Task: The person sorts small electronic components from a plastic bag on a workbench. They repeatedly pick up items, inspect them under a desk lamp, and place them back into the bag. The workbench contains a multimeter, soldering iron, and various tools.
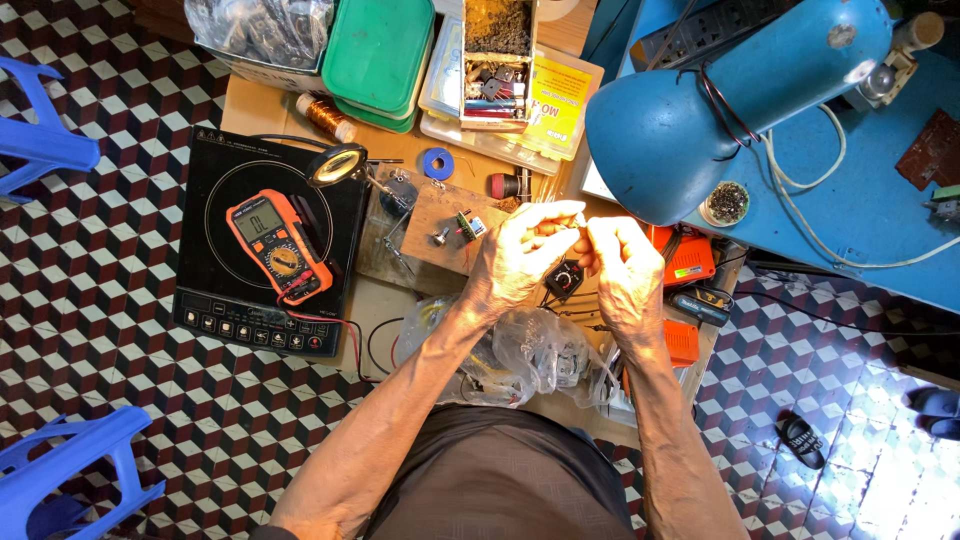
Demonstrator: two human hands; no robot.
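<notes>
both hands, left (517,258) and right (622,262), pinch a small part (572,228) under the lamp (700,120); best kept steady, fingertips close.

Whatever the left hand (520,255) and right hand (622,262) pinch between their fingertips is too small and too washed out by lamp light to tell, and so is each grip. The clear bag (530,355) near the body is partly hidden behind both forearms, its contents blurred. The two blue chairs (45,135) are cut by the left edge, the green tubs (380,55) and foil bag (262,28) by the far edge.
</notes>
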